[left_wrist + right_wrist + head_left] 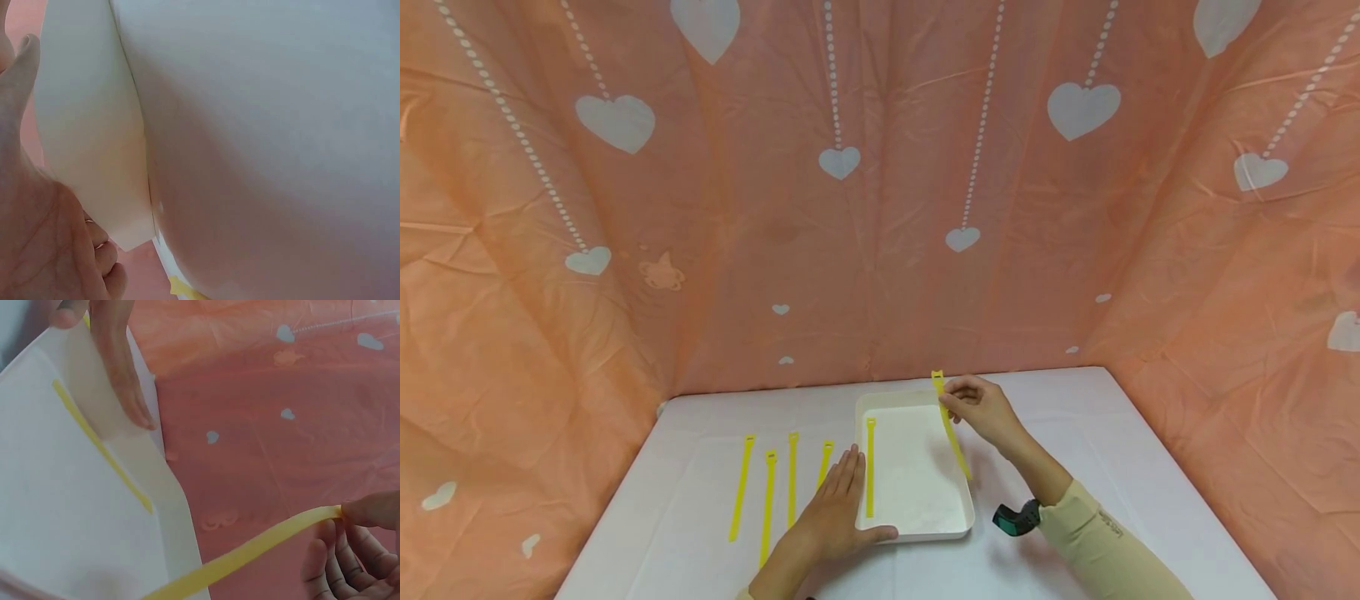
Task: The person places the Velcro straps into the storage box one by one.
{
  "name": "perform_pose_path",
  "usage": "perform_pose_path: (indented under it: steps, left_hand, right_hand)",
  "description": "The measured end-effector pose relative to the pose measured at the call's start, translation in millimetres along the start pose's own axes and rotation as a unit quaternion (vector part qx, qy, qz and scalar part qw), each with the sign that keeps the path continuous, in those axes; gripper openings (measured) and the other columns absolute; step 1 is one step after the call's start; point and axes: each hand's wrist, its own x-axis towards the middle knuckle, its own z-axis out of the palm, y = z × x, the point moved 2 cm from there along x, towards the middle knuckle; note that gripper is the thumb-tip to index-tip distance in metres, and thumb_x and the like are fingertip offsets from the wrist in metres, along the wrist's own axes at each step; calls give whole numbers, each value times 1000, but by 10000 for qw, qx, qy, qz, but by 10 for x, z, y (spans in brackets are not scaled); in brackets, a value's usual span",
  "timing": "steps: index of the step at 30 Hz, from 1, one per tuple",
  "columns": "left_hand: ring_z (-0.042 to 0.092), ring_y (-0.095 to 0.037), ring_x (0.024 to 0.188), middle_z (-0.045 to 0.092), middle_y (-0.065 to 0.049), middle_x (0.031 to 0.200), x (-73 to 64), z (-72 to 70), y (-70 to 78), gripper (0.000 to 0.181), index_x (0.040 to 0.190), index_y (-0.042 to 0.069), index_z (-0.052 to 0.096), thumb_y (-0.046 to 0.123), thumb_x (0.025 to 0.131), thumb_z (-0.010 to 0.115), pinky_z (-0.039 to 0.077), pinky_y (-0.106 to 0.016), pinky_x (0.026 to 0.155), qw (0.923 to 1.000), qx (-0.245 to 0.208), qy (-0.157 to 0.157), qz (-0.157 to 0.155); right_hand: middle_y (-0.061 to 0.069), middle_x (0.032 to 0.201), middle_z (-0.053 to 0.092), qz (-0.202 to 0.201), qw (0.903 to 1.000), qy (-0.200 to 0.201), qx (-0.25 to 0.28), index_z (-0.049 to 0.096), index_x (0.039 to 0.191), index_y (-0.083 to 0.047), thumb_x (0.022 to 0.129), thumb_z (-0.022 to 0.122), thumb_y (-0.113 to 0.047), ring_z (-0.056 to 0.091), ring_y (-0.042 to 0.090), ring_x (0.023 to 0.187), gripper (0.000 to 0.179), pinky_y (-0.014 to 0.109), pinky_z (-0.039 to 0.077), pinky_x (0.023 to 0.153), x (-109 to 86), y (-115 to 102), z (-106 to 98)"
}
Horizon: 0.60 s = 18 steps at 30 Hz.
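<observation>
A white rectangular tray (917, 483) lies on the table, with one yellow slotted cable strap (870, 475) lengthwise along its left side. My left hand (835, 517) rests at the tray's left wall, fingers straight and thumb spread along the near edge; the left wrist view shows the palm close to the tray wall (94, 125). Over the tray's right side, my right hand (988, 410) pinches another yellow cable strap (953, 442) near its slotted head. That strap hangs down in a slight curve, and its tail crosses the right wrist view.
Several more yellow cable straps (770, 508) lie roughly side by side on the white tablecloth (677, 500) left of the tray, one partly behind my left hand. A dark device (1018, 518) is worn at my right wrist. An orange heart-patterned curtain (880, 275) encloses the table's back and sides.
</observation>
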Motion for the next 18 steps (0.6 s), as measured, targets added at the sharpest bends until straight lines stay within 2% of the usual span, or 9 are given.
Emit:
perform_pose_path:
  steps: [6,14,18]
  left_hand:
    - [13,-42,164,10,-26,177,19,18,-33,125,167,-9,18,74,90,71,21,-58,131,10000,-6,-46,-49]
    - [15,-41,164,12,-25,177,0,12,-17,126,167,-9,18,75,90,71,23,-57,131,10000,26,-9,-37]
    - [17,-41,164,14,-26,177,-5,9,-8,126,167,-9,19,76,89,70,25,-57,130,9999,118,37,-13]
  right_hand:
    - [8,94,75,-85,9996,-127,247,68,115,6,103,74,-12,69,15,79,22,25,60,71,8,-68,81]
    - [6,91,73,-74,9978,-471,463,68,114,4,104,72,-9,71,33,84,17,26,60,72,52,-34,259]
    - [6,92,75,-87,9962,-625,595,68,113,6,104,71,-7,72,31,83,16,31,63,74,75,24,340]
